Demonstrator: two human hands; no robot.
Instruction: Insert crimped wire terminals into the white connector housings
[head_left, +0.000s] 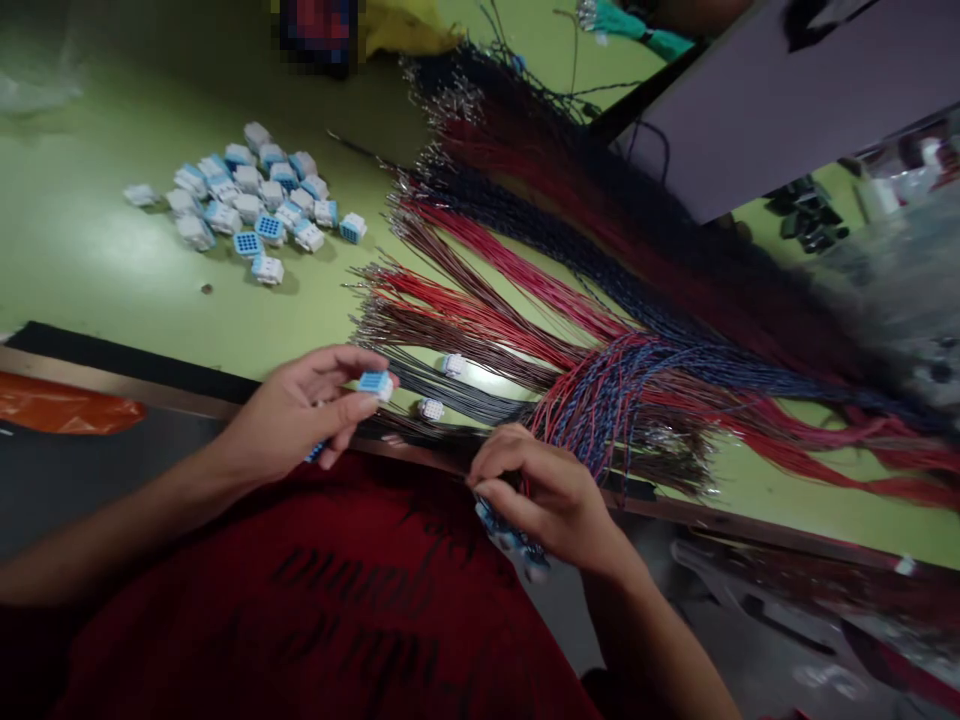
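My left hand (307,410) pinches a blue-and-white connector housing (374,384) between thumb and fingers, its blue gridded face turned up. A second blue piece (315,452) shows partly below the palm. My right hand (544,490) is closed at the table's front edge, thumb against forefinger, on what looks like a thin wire; its tip is hard to make out. Blue-and-white connectors (510,535) hang under that hand, partly hidden. Two loose white connectors, one farther back (453,365) and one nearer (430,408), lie among dark wires (480,398) between my hands.
A pile of blue-and-white connectors (247,190) sits on the green table (90,260) at left. Bundles of red wires (517,260), brown wires (457,335) and blue twisted wires (622,375) stretch rightward. A grey-purple box-like panel (757,100) stands at back right.
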